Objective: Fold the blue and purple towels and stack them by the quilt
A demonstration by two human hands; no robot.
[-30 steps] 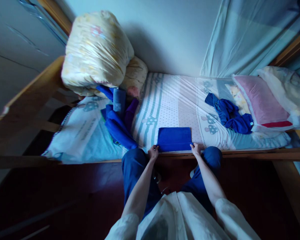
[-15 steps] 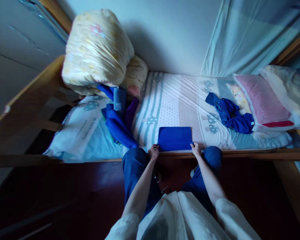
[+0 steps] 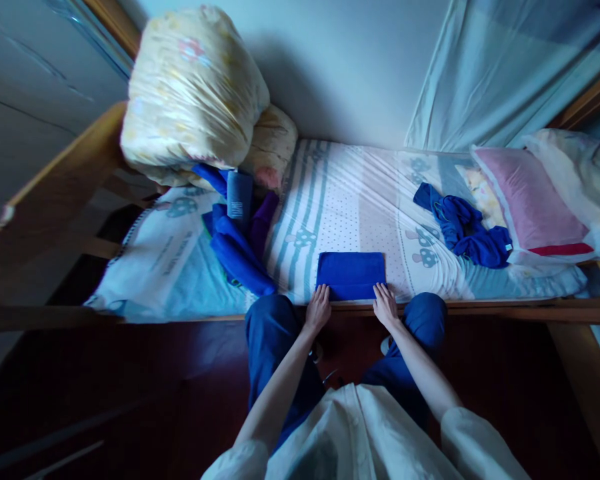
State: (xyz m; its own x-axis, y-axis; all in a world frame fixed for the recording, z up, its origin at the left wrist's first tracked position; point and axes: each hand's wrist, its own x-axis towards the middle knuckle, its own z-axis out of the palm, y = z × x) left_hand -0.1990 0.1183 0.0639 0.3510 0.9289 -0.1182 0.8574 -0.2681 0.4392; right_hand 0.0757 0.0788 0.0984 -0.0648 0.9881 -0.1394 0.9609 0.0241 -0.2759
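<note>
A blue cloth (image 3: 351, 270), folded into a flat rectangle, lies at the front edge of the bed. My left hand (image 3: 319, 308) rests on its near left corner, with the fingers stretched out flat. On the near right corner lies my right hand (image 3: 385, 305), its fingers also laid out flat. Both hands touch the cloth without gripping it. To the left is a loose heap of blue cloth (image 3: 240, 257) with a purple cloth (image 3: 263, 220) beside it. A small grey-blue bundle with pale lettering (image 3: 239, 195) lies on that heap.
A crumpled blue garment (image 3: 473, 230) lies to the right, near a pink pillow (image 3: 533, 197). At the left back a bulky cream quilt (image 3: 195, 93) is piled up. The patterned bedsheet (image 3: 337, 213) spans the middle. A wooden bed rail (image 3: 505, 311) runs along the front.
Both hands have let go of the cloth's near corners and moved slightly inward, fingers now flat on its near edge. The cloth stays in place.
</note>
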